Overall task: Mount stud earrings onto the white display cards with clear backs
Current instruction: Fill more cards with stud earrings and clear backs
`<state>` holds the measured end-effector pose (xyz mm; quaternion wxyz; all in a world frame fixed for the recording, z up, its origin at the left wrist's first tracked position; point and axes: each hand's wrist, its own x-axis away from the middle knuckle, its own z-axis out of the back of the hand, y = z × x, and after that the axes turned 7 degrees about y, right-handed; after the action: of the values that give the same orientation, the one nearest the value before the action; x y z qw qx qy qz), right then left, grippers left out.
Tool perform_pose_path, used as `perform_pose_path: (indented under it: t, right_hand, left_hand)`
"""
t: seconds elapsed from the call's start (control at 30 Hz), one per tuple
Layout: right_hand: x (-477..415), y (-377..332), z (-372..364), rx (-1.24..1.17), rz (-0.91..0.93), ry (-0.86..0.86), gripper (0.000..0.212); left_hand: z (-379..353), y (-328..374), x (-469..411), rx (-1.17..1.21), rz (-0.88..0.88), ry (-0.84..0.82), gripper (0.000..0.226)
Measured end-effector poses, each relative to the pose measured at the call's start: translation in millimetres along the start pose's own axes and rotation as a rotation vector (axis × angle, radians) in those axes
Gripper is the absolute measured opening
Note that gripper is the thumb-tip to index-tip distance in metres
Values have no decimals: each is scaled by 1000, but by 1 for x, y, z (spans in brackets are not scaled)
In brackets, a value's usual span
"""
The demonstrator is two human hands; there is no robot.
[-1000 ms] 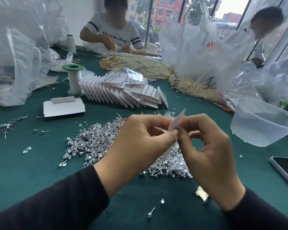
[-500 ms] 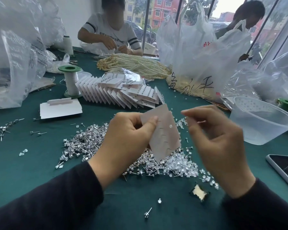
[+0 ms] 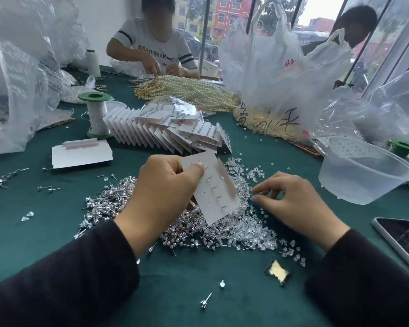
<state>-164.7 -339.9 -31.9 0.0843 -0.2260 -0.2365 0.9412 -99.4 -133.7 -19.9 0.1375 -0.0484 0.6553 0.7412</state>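
— What are we holding?
— Our left hand (image 3: 165, 192) is pinching a white card (image 3: 213, 187), back side up, posts poking through it.
— And the right hand (image 3: 293, 204)?
— It is reaching down, fingertips (image 3: 255, 191) touching the clear backs (image 3: 257, 230) lying beside the studs (image 3: 113, 199) on the green table (image 3: 45, 232).

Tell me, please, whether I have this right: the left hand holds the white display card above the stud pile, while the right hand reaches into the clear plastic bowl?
Not quite. The head view shows the right hand lowered over the loose clear backs on the green cloth, well short of the clear plastic bowl. The rest stands: the left hand holds the white display card above the stud pile.
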Motion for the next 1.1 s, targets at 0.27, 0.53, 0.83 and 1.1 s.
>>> perform_pose_path:
  t: [0.27, 0.53, 0.83, 1.1]
  right_hand:
    - [-2, -5, -3, -4, 33, 158, 11]
    - [1, -9, 1, -43, -35, 190, 18]
    - [21, -56, 1, -401, 267, 341, 5]
    - [23, -63, -9, -462, 282, 314, 4]
  left_hand:
    - [-1, 1, 2, -63, -38, -20, 37]
    - [-2, 2, 6, -158, -54, -89, 39]
    - [-7, 4, 12, -175, -95, -107, 38]
    - [-8, 9, 18, -258, -255, -87, 36]
